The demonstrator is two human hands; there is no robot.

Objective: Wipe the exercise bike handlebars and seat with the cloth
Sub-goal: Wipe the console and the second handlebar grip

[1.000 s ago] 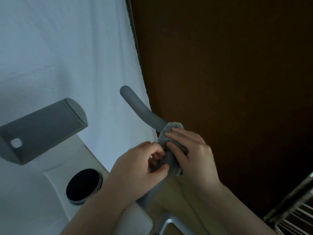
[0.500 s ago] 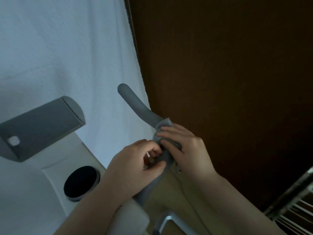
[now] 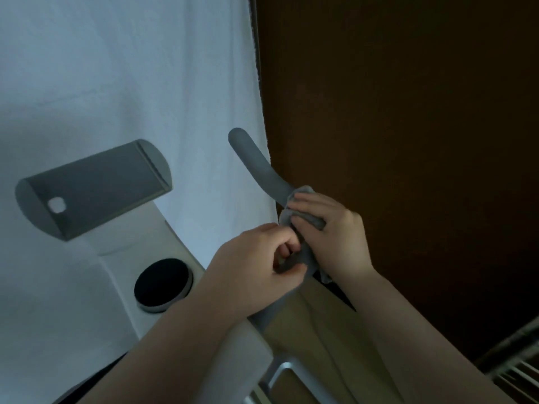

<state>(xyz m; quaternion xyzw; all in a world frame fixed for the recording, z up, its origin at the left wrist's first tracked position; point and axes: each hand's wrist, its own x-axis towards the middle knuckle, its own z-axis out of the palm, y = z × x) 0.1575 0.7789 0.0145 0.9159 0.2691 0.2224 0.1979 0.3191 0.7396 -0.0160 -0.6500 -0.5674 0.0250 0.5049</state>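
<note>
White sheet at 10 o'clock, dark brown panel at 2; right hand (image 3: 332, 237) clamps cloth (image 3: 306, 217) around handlebar (image 3: 256, 164) at centre, left hand (image 3: 256, 266) pinches its tail; keep wrap tight, twist, slide toward the tip

Matt grey handlebar (image 3: 253, 164), soft cloth (image 3: 306, 217), dark wood door (image 3: 408, 112)

R hand (image 3: 335, 237) + cloth (image 3: 304, 220) slid back down bar (image 3: 256, 164), more grip bared

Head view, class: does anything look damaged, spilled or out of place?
Nothing stands out. Both hands, left and right, hold the crumpled grey cloth around the curved grey handlebar, which looks intact.
</note>
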